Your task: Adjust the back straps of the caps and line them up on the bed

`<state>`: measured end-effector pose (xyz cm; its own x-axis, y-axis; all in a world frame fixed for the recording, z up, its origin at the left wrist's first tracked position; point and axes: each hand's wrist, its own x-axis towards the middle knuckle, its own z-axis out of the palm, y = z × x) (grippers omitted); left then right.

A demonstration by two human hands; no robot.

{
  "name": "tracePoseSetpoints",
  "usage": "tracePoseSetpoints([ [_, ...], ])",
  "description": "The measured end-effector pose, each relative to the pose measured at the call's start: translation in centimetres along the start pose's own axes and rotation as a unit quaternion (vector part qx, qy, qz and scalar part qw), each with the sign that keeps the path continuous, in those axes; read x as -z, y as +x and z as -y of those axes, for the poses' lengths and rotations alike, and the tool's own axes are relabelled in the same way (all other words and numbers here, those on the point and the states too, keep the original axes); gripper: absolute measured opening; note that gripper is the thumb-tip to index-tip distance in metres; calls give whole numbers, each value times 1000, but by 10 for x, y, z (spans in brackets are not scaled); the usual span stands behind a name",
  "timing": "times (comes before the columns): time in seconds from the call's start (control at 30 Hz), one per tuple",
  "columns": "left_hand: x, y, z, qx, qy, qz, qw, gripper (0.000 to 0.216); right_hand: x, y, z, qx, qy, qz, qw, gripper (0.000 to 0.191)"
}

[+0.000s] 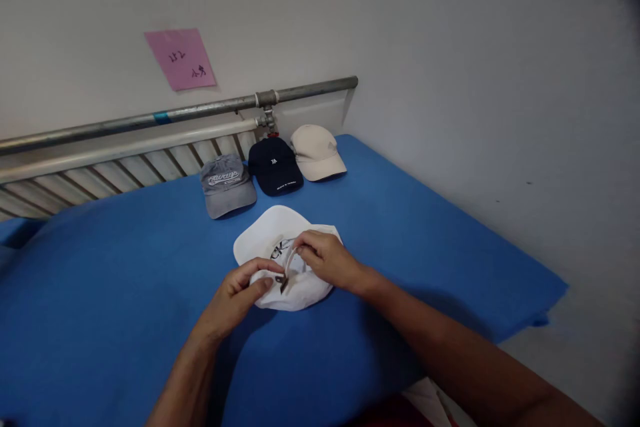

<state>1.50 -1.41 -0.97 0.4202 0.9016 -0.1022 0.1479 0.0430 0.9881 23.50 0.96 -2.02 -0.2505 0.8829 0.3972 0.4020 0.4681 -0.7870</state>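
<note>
A white cap lies on the blue-covered table, its brim pointing away to the upper left and dark lettering showing inside it. My left hand pinches the cap's back edge beside a small metal buckle. Between the fingertips of my right hand is the cap's white strap, which runs up from the buckle. Both hands are closed, and part of the cap is hidden behind them.
Behind the white cap stand a grey cap, a black cap and a beige cap in a row. A radiator and a metal pipe run along the wall, below a pink paper. Another wall rises at the right.
</note>
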Motion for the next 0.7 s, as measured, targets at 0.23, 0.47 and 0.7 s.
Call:
tracePoseSetpoints([
  [0.23,40,12,23,-110,113,-232,960,40,15,1,3,-114,318,-126,933,7],
  [0.47,41,36,38,-156,169,-241,943,24,22,9,4,-132,432,-178,874,10],
  [0.7,48,-22,6,-142,163,-316,924,8,60,19,-39,-111,435,-292,844,11],
])
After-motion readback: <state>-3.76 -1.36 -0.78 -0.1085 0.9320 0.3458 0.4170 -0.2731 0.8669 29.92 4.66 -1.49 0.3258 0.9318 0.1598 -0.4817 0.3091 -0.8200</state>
